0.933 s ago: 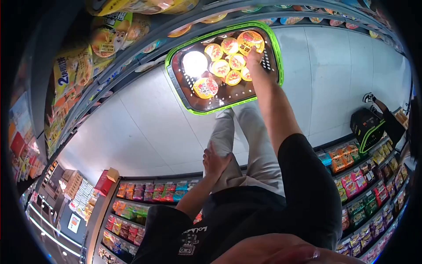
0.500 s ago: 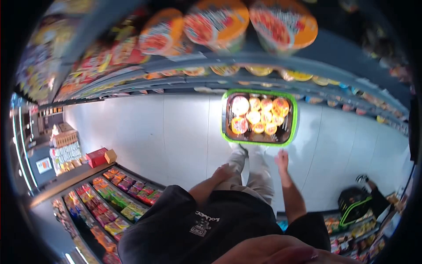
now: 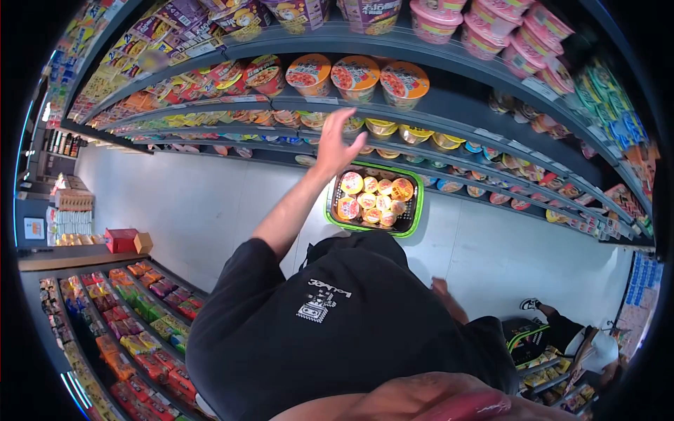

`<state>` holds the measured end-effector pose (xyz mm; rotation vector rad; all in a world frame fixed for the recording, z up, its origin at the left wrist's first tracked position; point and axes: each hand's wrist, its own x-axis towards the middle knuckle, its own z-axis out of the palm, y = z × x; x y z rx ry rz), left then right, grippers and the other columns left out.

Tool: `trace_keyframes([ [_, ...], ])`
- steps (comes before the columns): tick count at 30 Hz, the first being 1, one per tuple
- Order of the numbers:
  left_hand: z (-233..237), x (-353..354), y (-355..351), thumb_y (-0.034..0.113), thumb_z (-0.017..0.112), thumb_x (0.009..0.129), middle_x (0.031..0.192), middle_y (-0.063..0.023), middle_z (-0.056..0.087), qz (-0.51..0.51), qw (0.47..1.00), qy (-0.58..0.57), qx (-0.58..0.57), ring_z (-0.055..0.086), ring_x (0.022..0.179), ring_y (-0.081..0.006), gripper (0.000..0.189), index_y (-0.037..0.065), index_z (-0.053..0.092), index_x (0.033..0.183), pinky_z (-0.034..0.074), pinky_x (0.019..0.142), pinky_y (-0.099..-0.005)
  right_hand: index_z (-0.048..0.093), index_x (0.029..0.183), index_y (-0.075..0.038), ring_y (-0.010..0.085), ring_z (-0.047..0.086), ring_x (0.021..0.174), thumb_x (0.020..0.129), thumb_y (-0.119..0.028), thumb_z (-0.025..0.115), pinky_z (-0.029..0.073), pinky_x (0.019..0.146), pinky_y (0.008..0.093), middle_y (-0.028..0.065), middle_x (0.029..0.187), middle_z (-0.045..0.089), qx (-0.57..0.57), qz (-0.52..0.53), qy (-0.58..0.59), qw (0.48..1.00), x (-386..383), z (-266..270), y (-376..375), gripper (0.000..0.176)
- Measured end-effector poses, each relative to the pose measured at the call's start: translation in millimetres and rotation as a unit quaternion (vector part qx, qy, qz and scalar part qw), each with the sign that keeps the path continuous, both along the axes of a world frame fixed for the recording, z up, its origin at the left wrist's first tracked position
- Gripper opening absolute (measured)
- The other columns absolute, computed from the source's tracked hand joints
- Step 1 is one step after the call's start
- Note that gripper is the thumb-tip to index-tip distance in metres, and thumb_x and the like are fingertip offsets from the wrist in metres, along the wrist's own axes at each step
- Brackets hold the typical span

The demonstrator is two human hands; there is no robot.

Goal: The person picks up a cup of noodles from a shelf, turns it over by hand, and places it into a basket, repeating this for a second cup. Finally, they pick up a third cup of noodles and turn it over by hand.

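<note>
My left hand (image 3: 338, 144) is raised in front of the shelving, thumb and fingers apart and nothing in it. Just beyond its fingertips, large instant noodle cups with orange lids (image 3: 356, 76) stand on a shelf. On the floor below sits a black shopping basket with a green rim (image 3: 414, 226); round lidded cups (image 3: 367, 201) fill much of it. My right hand (image 3: 442, 289) hangs low beside my body, partly hidden, and its fingers are not clear.
Purple noodle packs (image 3: 298, 14) and stacked pink tubs (image 3: 484, 31) line the top shelf. Behind me on the left is a rack of bagged snacks (image 3: 133, 323). To the right, another person (image 3: 569, 333) is near a dark basket (image 3: 525, 340). A red box (image 3: 121, 241) stands at left.
My left hand has risen from beside my thigh toward the shelf and opened. My right hand has dropped back toward my body. The view has tilted up, showing more upper shelving.
</note>
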<state>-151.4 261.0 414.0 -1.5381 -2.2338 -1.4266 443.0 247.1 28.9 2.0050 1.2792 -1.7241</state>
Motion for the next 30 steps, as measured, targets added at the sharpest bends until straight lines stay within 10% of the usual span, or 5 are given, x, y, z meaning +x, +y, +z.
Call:
trace_keyframes([
  [13,17,-38,157,0.054,0.073,0.078,0.139,-0.0243,0.046,-0.079,0.907,0.257,-0.324,0.037,0.133,-0.0416,0.084,0.024,0.042,0.15,0.011,0.117,-0.0612,0.051,0.131,-0.008,0.0184,0.065,0.081,0.094,-0.025,0.062,0.053,0.061,0.0301,0.0061,0.099,0.062,0.187,-0.187,0.16,0.951,-178,61,14,0.042],
  [15,15,-42,151,0.052,0.071,0.081,0.138,-0.0253,0.046,-0.089,0.919,0.242,-0.299,0.038,0.132,-0.0422,0.078,0.025,0.045,0.148,0.01,0.117,-0.062,0.055,0.127,0.001,0.0234,0.067,0.085,0.088,-0.025,0.068,0.055,0.068,0.0347,0.012,0.098,0.066,0.344,-0.068,0.061,0.935,-145,-53,-28,0.049],
  [17,18,-48,152,0.053,0.069,0.083,0.133,-0.0206,0.051,-0.131,0.933,0.238,-0.236,0.041,0.129,-0.0408,0.061,0.023,0.06,0.135,0.019,0.114,-0.059,0.063,0.112,0.005,0.0413,0.062,0.102,0.083,-0.023,0.069,0.048,0.096,0.0448,0.0235,0.113,0.063,0.399,-0.064,-0.012,0.915,-155,-4,-69,0.041],
  [24,18,-56,160,0.045,0.075,0.081,0.122,-0.0161,0.056,-0.181,0.971,0.147,-0.048,0.05,0.117,-0.0362,0.052,0.022,0.064,0.127,0.037,0.105,-0.0475,0.059,0.121,0.002,0.032,0.058,0.111,0.087,-0.015,0.066,0.047,0.097,0.041,0.0208,0.118,0.06,0.454,-0.189,-0.06,0.868,-212,89,-83,0.039],
  [30,48,-34,112,0.032,0.081,0.08,0.113,-0.0132,0.061,-0.236,0.958,-0.153,0.052,0.06,0.104,-0.0268,0.048,0.01,0.062,0.118,0.047,0.091,-0.0388,0.043,0.141,-0.002,0.0251,0.056,0.116,0.089,-0.012,0.068,0.046,0.097,0.0378,0.0147,0.133,0.054,0.48,-0.263,0.244,0.801,-339,291,19,0.059],
])
